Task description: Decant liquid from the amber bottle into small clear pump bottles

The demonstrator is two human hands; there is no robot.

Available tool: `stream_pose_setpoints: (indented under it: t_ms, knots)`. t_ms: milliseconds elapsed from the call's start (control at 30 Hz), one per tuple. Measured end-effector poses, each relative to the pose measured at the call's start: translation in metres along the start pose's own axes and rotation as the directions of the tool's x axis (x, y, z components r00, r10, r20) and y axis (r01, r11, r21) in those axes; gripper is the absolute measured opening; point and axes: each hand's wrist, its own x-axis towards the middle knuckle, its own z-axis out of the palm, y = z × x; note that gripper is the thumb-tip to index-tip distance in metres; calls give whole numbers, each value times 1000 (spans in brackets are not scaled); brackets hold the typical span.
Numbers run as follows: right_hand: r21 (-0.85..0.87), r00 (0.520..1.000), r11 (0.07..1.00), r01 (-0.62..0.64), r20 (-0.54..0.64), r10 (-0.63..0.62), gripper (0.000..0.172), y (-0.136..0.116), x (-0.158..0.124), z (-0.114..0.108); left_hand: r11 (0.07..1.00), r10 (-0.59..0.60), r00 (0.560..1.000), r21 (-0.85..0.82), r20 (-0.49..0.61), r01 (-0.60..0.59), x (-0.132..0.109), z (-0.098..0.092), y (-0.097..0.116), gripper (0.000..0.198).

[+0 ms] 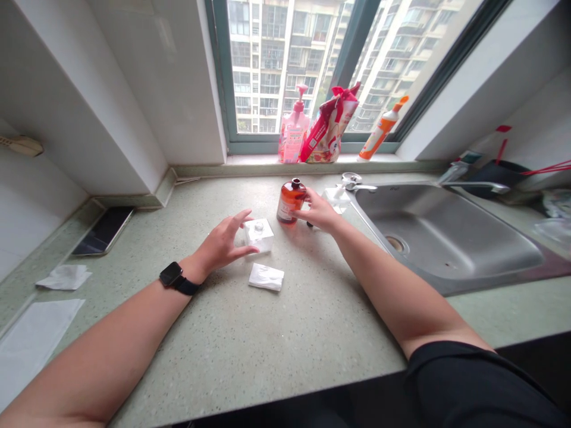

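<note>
At the far left of the counter [250,345], near the edge, a flat white sheet [31,333]; just beyond, a crumpled tissue [65,276], and farther still a phone [103,230], flat beside the wall and well apart from the sink, probably to stay dry. Next, the left hand [223,241], with a watch [172,274] on the wrist: fingers spread and cupped about a clear bottle [260,235], thumb at the near side, fingertips at the far side, touching but not closed tight, seemingly only to steady this small upright thing. Just nearer, a folded wipe [266,277], flat on the counter, untouched. To the right, an amber bottle [291,202], upright, neck open, no cap, about the middle of the counter. Against its right side, the right hand [319,213]: fingers curled and pressed on the glass, keeping the bottle standing, likely because of the open top. Under this hand, something small and dark, too hidden to name. Far behind, on the sill [250,159], a pink pump bottle [293,128], a red bag [329,125] and an orange-capped bottle [379,131], close to the window. At the right, the steel sink [468,249], with a tap [473,185] at the far rim.
</note>
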Motion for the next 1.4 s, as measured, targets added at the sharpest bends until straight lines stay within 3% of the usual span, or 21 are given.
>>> stream_pose_setpoints:
  t_ms: [133,433,600,767,967,1400]
  knots:
    - [52,994,999,6,-112,0,79,14,0,17,999,-21,1000,-30,18,22,1,1,0,98]
    - [37,969,991,127,-216,-116,67,22,0,29,997,-62,997,-35,53,64,2,4,-3,106]
    - [-38,928,965,260,-266,-261,69,20,-6,38,990,-139,987,31,76,137,3,2,-2,90]
    - [-189,852,908,374,-317,-417,75,19,-11,43,980,-184,977,103,110,173,3,2,-1,72]
    - [-325,771,834,446,-334,-542,68,18,-14,44,977,-198,974,103,108,187,4,3,-1,69]
    - [-423,745,781,460,-296,-598,63,12,-16,43,980,-178,984,100,30,174,4,-1,-1,73]
